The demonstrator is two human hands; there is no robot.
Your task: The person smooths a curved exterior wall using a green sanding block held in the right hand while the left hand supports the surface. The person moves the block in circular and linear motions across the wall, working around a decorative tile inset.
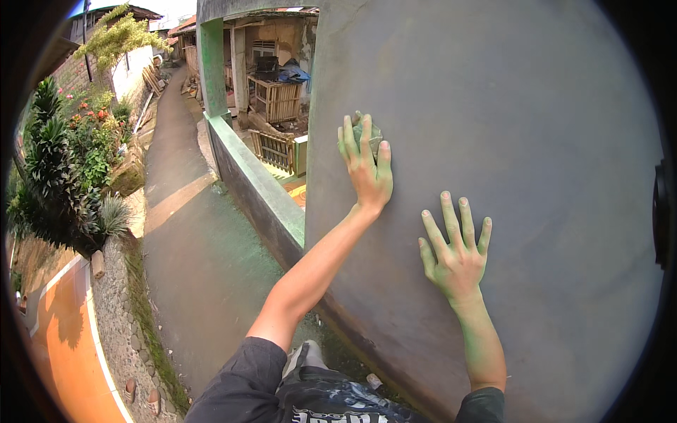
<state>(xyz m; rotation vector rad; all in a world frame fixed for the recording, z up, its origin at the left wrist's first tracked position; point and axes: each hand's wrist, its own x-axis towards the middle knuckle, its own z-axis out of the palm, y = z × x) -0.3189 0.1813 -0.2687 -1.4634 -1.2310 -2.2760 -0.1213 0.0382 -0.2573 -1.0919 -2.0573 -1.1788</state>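
Observation:
My left hand is pressed against the grey wall, near its left edge. Under its fingers is a small crumpled green piece, held against the surface; whether it is sandpaper or cloth I cannot tell. Lower and to the right, my right hand lies flat on the wall with its fingers spread, holding nothing. Green dust coats both hands and the right forearm.
A low ledge and a green post frame an opening left of the wall. Beyond stand bamboo crates. A paved path runs along the left, beside plants and sandals.

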